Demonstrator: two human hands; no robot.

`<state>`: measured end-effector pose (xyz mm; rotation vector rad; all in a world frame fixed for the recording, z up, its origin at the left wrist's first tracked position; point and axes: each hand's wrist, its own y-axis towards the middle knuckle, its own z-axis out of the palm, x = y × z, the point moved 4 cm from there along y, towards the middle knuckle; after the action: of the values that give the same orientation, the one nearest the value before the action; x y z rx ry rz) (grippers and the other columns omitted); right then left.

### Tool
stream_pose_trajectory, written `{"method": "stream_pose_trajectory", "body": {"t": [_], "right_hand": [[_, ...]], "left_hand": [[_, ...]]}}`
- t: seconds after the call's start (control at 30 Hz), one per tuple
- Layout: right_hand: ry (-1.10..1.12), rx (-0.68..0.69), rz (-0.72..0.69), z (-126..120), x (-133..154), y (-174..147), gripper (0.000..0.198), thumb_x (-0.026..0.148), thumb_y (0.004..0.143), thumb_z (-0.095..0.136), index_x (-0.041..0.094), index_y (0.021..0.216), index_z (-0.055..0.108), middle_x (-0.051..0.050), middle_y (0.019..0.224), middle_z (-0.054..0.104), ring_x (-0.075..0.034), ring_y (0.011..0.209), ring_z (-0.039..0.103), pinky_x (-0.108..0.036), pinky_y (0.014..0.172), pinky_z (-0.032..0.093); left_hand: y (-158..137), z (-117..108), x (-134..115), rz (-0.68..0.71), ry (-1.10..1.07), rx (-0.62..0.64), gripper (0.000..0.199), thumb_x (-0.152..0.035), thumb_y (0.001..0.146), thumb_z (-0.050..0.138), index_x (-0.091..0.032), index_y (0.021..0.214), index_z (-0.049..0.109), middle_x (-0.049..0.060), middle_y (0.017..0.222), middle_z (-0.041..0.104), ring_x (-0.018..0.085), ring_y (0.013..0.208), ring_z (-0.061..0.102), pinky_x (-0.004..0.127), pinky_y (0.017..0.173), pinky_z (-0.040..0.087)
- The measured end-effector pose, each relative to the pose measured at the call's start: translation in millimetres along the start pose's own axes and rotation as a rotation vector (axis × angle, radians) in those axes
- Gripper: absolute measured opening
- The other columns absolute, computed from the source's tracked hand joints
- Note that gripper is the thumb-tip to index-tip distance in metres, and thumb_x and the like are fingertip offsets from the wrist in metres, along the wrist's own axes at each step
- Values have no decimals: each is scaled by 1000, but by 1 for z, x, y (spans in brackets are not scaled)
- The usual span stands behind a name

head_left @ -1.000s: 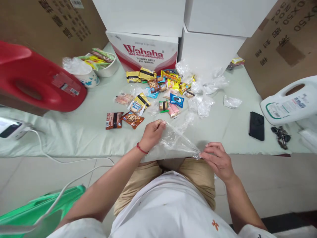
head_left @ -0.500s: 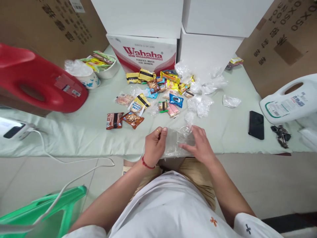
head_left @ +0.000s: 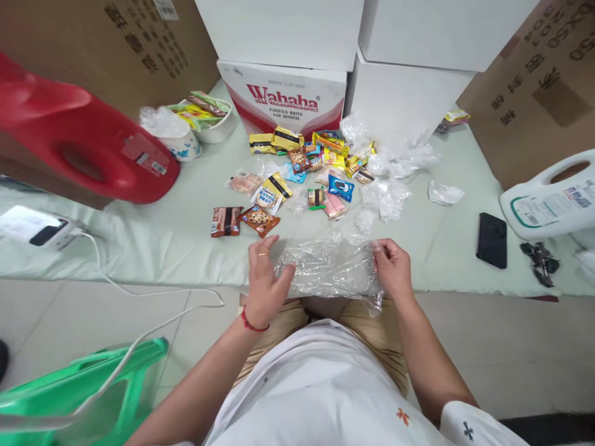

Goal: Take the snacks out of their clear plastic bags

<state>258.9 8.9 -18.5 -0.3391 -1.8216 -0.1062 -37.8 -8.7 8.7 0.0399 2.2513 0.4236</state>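
Note:
A clear plastic bag lies spread along the table's front edge between my hands. My right hand pinches its right side between thumb and fingers. At the bag's left end, my left hand is open, thumb and fingers apart, close to the film. Just beyond lie snack packets: a brown cookie packet, a dark red-brown packet, a blue packet and a pink one. Crumpled clear bags sit to the right of the snack pile.
A red jug stands at left near a paper cup and a white bowl. At right are a phone, keys and a white detergent bottle. Boxes line the back. A cable hangs off the front left.
The bag has been spread wider. My left hand has moved left and loosened from its fist; my right hand has moved right and closed on the film. The view has shifted slightly.

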Motion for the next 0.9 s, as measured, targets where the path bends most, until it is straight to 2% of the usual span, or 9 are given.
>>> {"method": "stream_pose_trajectory", "body": {"t": [0.07, 0.13, 0.2, 0.3, 0.37, 0.43, 0.57, 0.77, 0.9], "right_hand": [[2, 26, 7, 4, 0, -2, 33, 53, 91, 64, 21, 83, 65, 5, 54, 51, -13, 49, 45, -26, 49, 37], [0, 37, 6, 6, 1, -2, 33, 53, 90, 65, 21, 82, 65, 6, 52, 50, -13, 48, 45, -26, 49, 36], [-8, 41, 5, 5, 2, -1, 33, 54, 89, 66, 21, 82, 64, 6, 52, 50, -13, 47, 45, -26, 48, 36], [-19, 46, 13, 1, 1, 1, 35, 56, 88, 66, 21, 81, 63, 6, 53, 51, -13, 46, 45, -26, 48, 37], [-25, 46, 19, -2, -3, 1, 36, 57, 88, 66, 21, 81, 63, 6, 52, 50, -12, 46, 44, -26, 48, 37], [-29, 38, 30, -6, -8, 1, 38, 59, 88, 66, 21, 80, 63, 6, 53, 50, -12, 45, 45, -26, 47, 36], [-9, 28, 44, -18, -20, 2, 42, 63, 88, 66, 21, 80, 63, 5, 57, 54, -11, 46, 45, -25, 46, 35], [25, 109, 80, -20, -26, 11, 43, 63, 85, 69, 20, 82, 65, 6, 57, 51, -10, 45, 39, -24, 44, 30], [-136, 186, -39, -1, -14, 29, 37, 55, 91, 61, 20, 80, 65, 4, 58, 52, -12, 52, 44, -25, 52, 35]], "left_hand": [[2, 2, -18, 253, 153, 70, 67, -37, 87, 64, -23, 149, 45, 17, 152, 48, 38, 151, 37, 61, 122, 31], [4, 12, -31, 444, 270, 193, 69, -33, 88, 65, -25, 153, 43, 16, 158, 45, 39, 157, 26, 65, 127, 15], [9, 26, -36, 537, 327, 287, 62, -32, 91, 65, -25, 150, 48, 15, 157, 49, 38, 156, 31, 63, 128, 14], [21, 49, -32, 543, 319, 358, 43, -36, 93, 66, -23, 134, 63, 15, 144, 61, 36, 147, 45, 58, 123, 26], [30, 61, -25, 485, 281, 381, 23, -37, 98, 59, -22, 110, 71, 13, 123, 71, 33, 133, 57, 53, 114, 36], [40, 64, -15, 347, 222, 348, 28, -35, 103, 47, -21, 92, 69, 10, 101, 73, 28, 111, 66, 45, 99, 45], [55, 46, 12, 8, 98, 162, 31, -38, 103, 41, -22, 85, 60, 5, 79, 65, 21, 77, 61, 33, 73, 43], [67, 17, 56, -212, -32, 76, 30, -45, 96, 48, -23, 79, 56, 1, 74, 64, 20, 76, 59, 31, 72, 43], [74, 4, 71, -285, -7, 17, 26, -45, 96, 49, -21, 89, 58, 6, 81, 66, 25, 84, 62, 38, 82, 49]]}}
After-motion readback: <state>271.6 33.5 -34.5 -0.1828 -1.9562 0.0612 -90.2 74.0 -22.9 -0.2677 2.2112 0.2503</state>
